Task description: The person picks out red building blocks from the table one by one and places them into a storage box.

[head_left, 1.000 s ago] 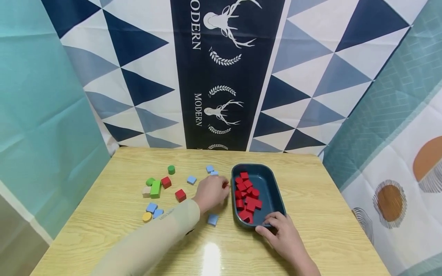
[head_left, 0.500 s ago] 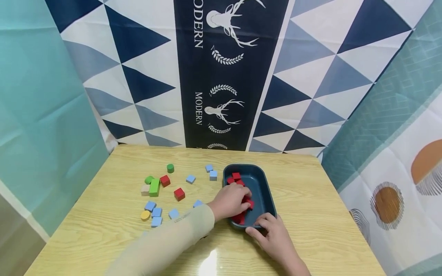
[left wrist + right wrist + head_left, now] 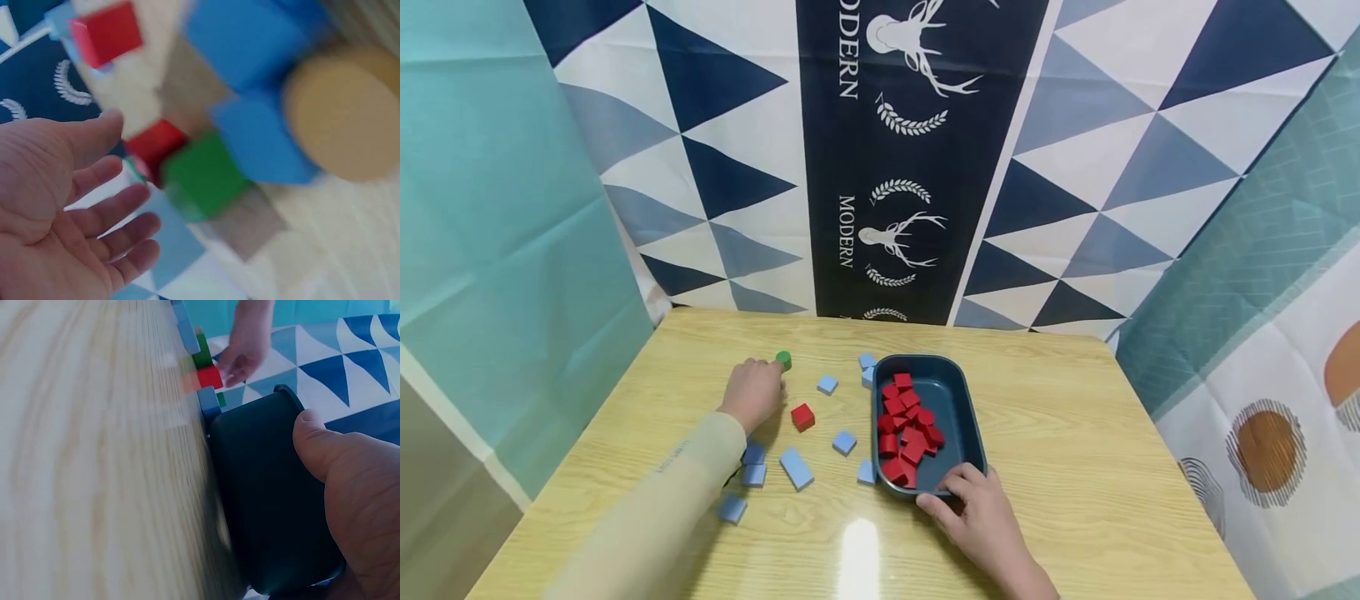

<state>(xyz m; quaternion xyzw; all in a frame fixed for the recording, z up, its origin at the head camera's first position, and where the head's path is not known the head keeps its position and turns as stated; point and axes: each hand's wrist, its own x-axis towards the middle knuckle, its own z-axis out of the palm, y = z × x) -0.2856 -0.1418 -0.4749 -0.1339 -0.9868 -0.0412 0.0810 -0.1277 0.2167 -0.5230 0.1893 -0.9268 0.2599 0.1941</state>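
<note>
My left hand (image 3: 754,393) reaches over the left part of the table, fingers slightly bent and spread, with nothing in them. In the left wrist view a red block (image 3: 155,147) lies just off its fingertips, against a green block (image 3: 206,172). Another red cube (image 3: 802,417) sits to the right of this hand. My right hand (image 3: 973,521) grips the near rim of a dark blue tray (image 3: 958,408), thumb outside and fingers over the edge. Several red blocks (image 3: 913,442) of mixed shapes fill the tray's left side.
Blue blocks (image 3: 796,469) lie scattered between the left arm and the tray; one blue block (image 3: 867,472) is right at the tray's left wall. A green cylinder (image 3: 783,360) stands behind the left hand. A round yellow-orange piece (image 3: 347,115) shows beside blue blocks.
My left hand has come out of the tray and moved left to the cluster of blocks. The tray, still held by the right hand, has slid left toward the blue blocks.
</note>
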